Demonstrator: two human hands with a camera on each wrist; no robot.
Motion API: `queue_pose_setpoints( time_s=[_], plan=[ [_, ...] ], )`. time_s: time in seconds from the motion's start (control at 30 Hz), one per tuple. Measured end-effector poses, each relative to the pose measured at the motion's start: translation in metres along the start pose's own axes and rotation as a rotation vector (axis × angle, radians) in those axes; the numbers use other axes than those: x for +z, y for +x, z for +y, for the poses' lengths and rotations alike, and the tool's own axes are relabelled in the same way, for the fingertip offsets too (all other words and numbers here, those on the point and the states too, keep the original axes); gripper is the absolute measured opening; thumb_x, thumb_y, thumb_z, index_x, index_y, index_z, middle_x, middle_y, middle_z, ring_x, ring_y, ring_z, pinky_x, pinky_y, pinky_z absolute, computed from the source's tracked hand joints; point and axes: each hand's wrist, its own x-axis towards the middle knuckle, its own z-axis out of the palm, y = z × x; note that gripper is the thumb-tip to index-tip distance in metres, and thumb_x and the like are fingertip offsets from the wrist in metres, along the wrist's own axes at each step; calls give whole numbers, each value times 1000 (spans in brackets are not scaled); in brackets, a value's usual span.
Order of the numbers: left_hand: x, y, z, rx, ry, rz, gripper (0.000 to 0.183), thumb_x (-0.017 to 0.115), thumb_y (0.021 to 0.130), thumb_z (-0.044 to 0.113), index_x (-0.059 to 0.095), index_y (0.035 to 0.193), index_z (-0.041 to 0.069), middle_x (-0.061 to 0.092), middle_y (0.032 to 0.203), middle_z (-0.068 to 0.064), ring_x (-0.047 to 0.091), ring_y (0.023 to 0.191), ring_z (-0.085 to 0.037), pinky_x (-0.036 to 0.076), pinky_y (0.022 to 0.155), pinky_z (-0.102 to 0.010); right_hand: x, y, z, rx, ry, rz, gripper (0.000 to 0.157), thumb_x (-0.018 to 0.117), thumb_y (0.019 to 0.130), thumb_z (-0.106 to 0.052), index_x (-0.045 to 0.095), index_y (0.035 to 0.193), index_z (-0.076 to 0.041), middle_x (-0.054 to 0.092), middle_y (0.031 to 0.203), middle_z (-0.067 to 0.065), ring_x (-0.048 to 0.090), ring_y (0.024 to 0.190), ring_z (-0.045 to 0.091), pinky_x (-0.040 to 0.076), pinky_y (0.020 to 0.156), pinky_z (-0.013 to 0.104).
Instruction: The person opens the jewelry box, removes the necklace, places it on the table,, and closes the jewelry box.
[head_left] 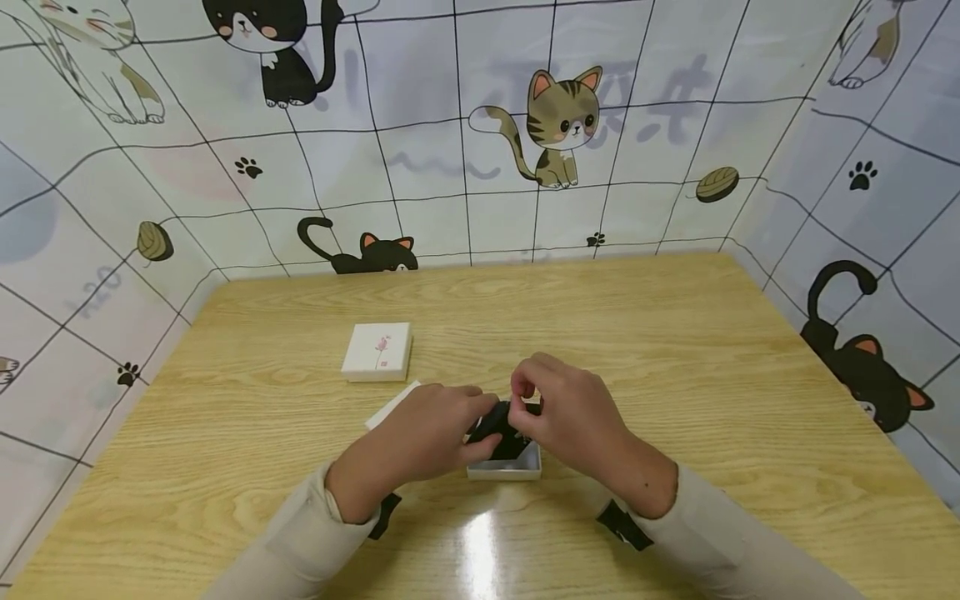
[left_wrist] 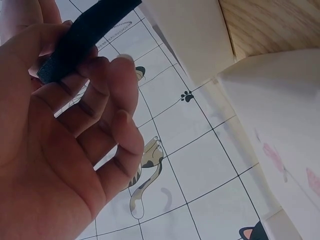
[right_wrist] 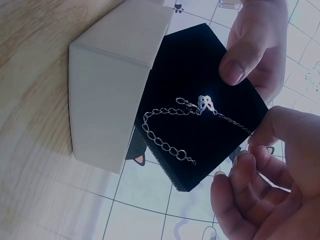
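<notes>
My left hand [head_left: 431, 425] grips a black foam pad [right_wrist: 187, 65] by its edge, tilted above a small open white box [head_left: 504, 475]. In the right wrist view a silver chain [right_wrist: 204, 103] lies across the pad's face, with a clasp and a looped length of larger links. The thumb and forefinger of my right hand [head_left: 573, 412] pinch the thin end of this chain at the pad's edge. The left wrist view shows only the pad's dark side between the left fingers. Whether the chain is a necklace or a bracelet I cannot tell.
A white square box [head_left: 377, 352] with a pink flower print stands on the wooden table [head_left: 637, 333], farther back and left. Beside my left hand a white flat-looking piece [head_left: 392, 406] is partly hidden. Cat-printed cloth [head_left: 420, 167] encloses the table's back and sides.
</notes>
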Motion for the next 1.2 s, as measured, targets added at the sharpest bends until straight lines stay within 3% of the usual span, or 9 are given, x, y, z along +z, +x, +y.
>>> queue_pose_setpoints(
  time_s=[0.2, 0.53, 0.77, 1.2],
  plan=[
    [0, 1, 0, -6, 1, -20, 27, 70, 92, 37, 54, 80, 18, 46, 67, 10, 36, 49, -3, 24, 48, -19, -2, 0, 1, 0, 20, -18, 16, 74, 78, -7, 59, 79, -14, 58, 78, -4, 45, 56, 0, 39, 51, 15],
    [-1, -1, -2, 3, 7, -17, 24, 70, 92, 36, 59, 83, 16, 51, 69, 9, 39, 49, -4, 27, 48, -19, -5, 3, 1, 35, 164, -148, 16, 70, 85, -6, 60, 81, -18, 59, 77, -9, 47, 61, -1, 43, 54, 18],
    [-1, -1, -4, 15, 15, 2, 24, 71, 91, 35, 59, 84, 16, 52, 69, 9, 39, 49, -4, 27, 48, -19, -9, 5, 2, 56, 195, -222, 11, 71, 87, -11, 65, 83, -18, 63, 80, -9, 49, 62, 0, 44, 56, 19],
    [-1, 0, -2, 30, 30, 5, 25, 72, 90, 36, 59, 83, 17, 50, 68, 9, 38, 49, -3, 27, 49, -20, -14, 6, 6, 24, 258, -314, 11, 71, 89, -9, 68, 83, -18, 65, 83, -9, 50, 63, -1, 46, 56, 20]
  ],
)
